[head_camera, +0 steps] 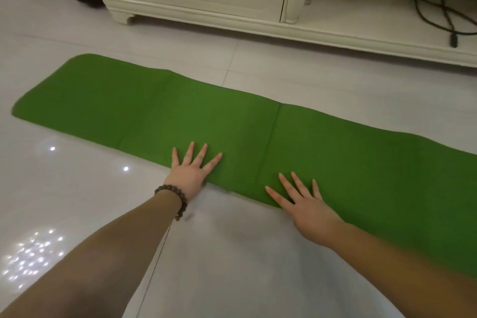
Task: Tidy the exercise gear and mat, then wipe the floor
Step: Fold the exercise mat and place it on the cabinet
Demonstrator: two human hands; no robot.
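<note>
Both hands flat: left hand [189,170], right hand [307,204] on green mat [232,116].

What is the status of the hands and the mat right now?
Left hand and right hand both flat, fingers spread, pressing on the mat. Mat lying long and narrow on the floor. Nothing on top of it.

Plain green mat [206,111], glossy white floor [64,175], cream cabinet [206,2], black cables [438,13]

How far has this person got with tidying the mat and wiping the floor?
Early on, it seems. The green mat lies as a long narrow strip on the floor, perhaps already folded lengthwise. In hand: the left hand and right hand press flat on its near edge, fingers spread. Left: folding it up, putting it away and wiping; no cloth or exercise gear shows.
</note>
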